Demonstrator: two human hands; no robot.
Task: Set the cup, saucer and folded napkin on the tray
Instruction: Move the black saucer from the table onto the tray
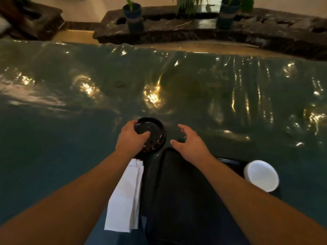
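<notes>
- A person's two bare forearms reach forward over a counter (70, 89) covered in glossy, wrinkled teal plastic.
- The left hand (130, 138) is curled over the near rim of a dark round saucer (155, 131), gripping it; whether the saucer rests on the counter or is slightly raised is hard to tell in the dim light.
- The right hand (190, 142) is spread wide and holds nothing, hovering over the far edge of a dark tray (180, 188).
- A folded white napkin (125, 197) lies on the counter just left of the tray.
- A white cup (261, 175) sits at the tray's right side, mouth showing.
- Potted plants (133, 15) stand on a dark stone ledge beyond.
</notes>
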